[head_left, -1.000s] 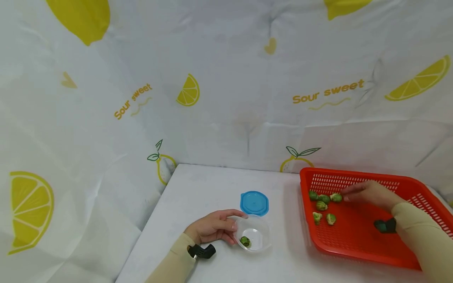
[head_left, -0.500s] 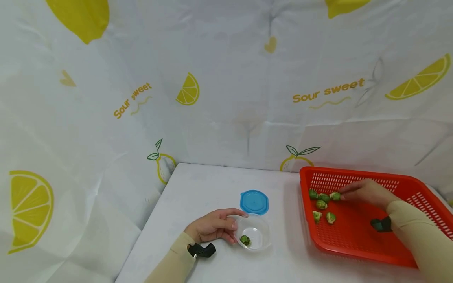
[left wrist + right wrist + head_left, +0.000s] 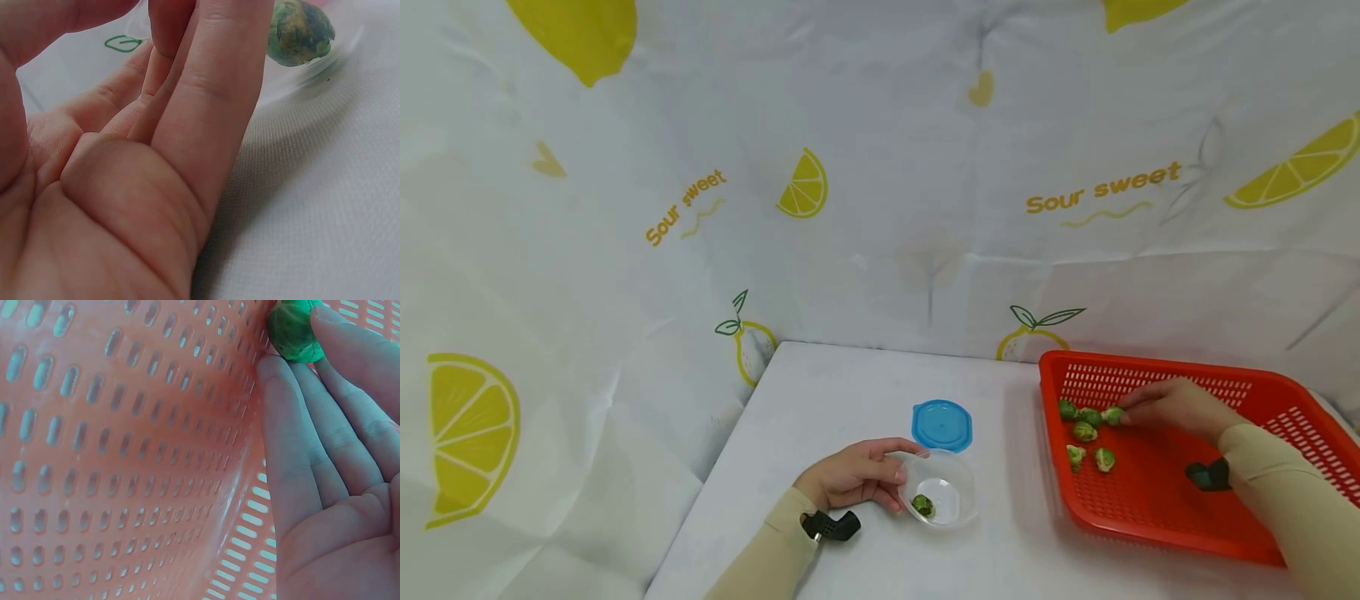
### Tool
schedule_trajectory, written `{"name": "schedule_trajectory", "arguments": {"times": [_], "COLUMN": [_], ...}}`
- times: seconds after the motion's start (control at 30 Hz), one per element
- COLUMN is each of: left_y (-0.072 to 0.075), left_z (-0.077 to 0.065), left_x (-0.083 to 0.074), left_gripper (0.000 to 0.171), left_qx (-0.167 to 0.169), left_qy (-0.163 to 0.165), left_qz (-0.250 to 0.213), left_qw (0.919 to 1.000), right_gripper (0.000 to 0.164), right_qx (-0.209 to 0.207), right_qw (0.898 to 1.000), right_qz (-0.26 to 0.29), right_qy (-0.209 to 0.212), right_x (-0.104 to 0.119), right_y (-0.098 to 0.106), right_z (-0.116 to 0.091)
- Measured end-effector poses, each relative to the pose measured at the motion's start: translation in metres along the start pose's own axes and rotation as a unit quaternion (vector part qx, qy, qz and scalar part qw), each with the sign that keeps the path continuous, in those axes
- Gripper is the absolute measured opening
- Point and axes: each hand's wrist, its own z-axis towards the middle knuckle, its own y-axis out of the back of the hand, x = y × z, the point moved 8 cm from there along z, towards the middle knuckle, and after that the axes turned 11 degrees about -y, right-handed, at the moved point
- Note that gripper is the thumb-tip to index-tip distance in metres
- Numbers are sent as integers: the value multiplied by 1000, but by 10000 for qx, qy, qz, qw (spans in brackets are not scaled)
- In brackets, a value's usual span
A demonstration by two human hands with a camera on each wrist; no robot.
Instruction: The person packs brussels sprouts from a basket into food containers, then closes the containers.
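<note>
My left hand (image 3: 853, 477) grips the near-left side of a round clear plastic container (image 3: 953, 498) on the table, thumb at its rim. Inside lies one Brussels sprout (image 3: 922, 505), which the left wrist view also shows past the fingers. My right hand (image 3: 1183, 410) reaches into a red plastic basket (image 3: 1157, 500) and pinches a Brussels sprout (image 3: 1112, 416) between thumb and fingertips. In the right wrist view this green sprout (image 3: 292, 331) sits at the fingertips by the slotted basket wall. Several other sprouts (image 3: 1084, 432) lie at the basket's left side.
A blue lid (image 3: 942, 426) lies flat on the white table (image 3: 842, 392) just behind the container. The basket's raised rim (image 3: 1063, 492) stands between the container and the sprouts. A lemon-print cloth (image 3: 880, 208) hangs behind and to the left.
My right hand has moved slightly left, and its fingertips have come onto the sprout they were beside. The left hand keeps its hold on the container. The head view has shifted a little.
</note>
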Motion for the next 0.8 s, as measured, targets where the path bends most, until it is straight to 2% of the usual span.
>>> {"name": "schedule_trajectory", "arguments": {"times": [0.43, 0.8], "left_y": [-2, 1], "left_z": [1, 0], "left_x": [0, -1], "left_gripper": [57, 58], "left_qx": [80, -55], "left_qy": [-6, -11], "left_qz": [19, 18], "left_qw": [10000, 10000], "right_gripper": [46, 49], "right_qx": [8, -57], "right_qw": [9999, 9996], "right_qz": [-52, -248], "right_qy": [136, 92], "right_x": [3, 4], "right_y": [-3, 9], "right_z": [-1, -9]}}
